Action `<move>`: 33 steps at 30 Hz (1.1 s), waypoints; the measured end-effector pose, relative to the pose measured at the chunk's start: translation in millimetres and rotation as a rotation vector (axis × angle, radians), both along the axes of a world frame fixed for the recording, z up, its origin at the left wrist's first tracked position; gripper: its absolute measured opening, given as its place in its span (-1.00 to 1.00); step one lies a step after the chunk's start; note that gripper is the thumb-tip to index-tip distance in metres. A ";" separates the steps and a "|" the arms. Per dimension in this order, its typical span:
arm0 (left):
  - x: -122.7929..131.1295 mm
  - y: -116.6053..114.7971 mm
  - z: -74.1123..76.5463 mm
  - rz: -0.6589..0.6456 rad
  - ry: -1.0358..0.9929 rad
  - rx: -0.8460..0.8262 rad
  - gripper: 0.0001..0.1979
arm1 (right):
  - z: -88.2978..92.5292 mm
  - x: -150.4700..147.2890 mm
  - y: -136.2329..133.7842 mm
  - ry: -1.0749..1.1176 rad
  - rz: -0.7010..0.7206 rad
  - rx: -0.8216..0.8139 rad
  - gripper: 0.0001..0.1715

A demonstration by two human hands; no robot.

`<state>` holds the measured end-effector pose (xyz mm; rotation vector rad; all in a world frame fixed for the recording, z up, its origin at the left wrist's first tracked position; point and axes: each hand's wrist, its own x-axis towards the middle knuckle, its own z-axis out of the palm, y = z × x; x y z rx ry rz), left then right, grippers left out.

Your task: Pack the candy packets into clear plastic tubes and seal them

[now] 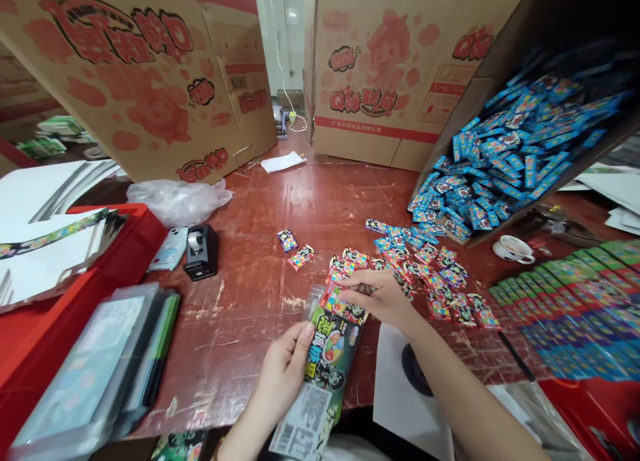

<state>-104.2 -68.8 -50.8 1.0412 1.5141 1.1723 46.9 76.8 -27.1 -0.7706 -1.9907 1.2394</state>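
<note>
My left hand (285, 362) is wrapped round the side of a green and black printed bag (330, 354) in a clear sleeve, thumb on its front. At the top end of the bag, my right hand (377, 298) pinches a red candy packet (336, 300) at the opening. Just beyond the hands lie small red, blue and purple packets (440, 281) in a loose spread. Two of them, one purple (287, 240) and one red (302, 257), lie apart to the left.
A tilted carton (453, 124) spills blue packets at the right, near a white cup (513, 249) and rows of colourful packs (580, 308). At left are a tape dispenser (201, 251), clear sleeves (95, 374) and a red bin (143, 231). Large cartons (370, 68) stand behind.
</note>
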 end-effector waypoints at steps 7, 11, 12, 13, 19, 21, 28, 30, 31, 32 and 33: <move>-18.9 4.8 -5.2 0.148 -0.173 0.001 -0.56 | -14.6 -20.4 -0.8 0.094 0.134 0.070 -0.86; -44.9 1.3 -10.9 0.253 -0.208 -0.011 -0.56 | -29.8 -81.3 33.3 0.075 0.155 -0.009 -0.72; -50.9 -0.9 -12.2 0.276 -0.216 -0.023 -0.56 | -33.3 -102.7 46.1 0.057 0.017 -0.049 -0.72; -56.3 -3.4 -13.4 0.299 -0.224 -0.038 -0.54 | -36.7 -124.8 58.7 0.049 -0.078 -0.067 -0.75; -76.6 -18.8 -18.5 0.405 -0.165 -0.112 -0.48 | -56.2 -208.6 96.3 0.023 -0.167 -0.209 -0.82; -81.2 -22.1 -22.5 0.425 -0.172 -0.106 -0.47 | -56.3 -199.5 96.4 0.020 -0.123 -0.289 -0.69; -64.1 -8.3 -31.5 0.313 -0.248 -0.075 -0.53 | -22.7 -97.8 43.4 0.417 -0.073 -0.568 -0.53; -46.4 0.3 -26.0 0.265 -0.230 -0.031 -0.53 | -17.7 -80.3 19.4 0.580 -0.171 -0.563 -0.63; -37.1 3.3 -22.3 0.245 -0.231 -0.012 -0.53 | -16.8 -73.3 10.2 0.599 -0.219 -0.525 -0.64; -28.2 5.1 -18.5 0.228 -0.237 0.005 -0.53 | -16.4 -66.4 3.7 0.590 -0.254 -0.485 -0.66; -20.4 5.6 -14.9 0.214 -0.240 0.018 -0.53 | -16.0 -59.1 -0.2 0.570 -0.280 -0.449 -0.67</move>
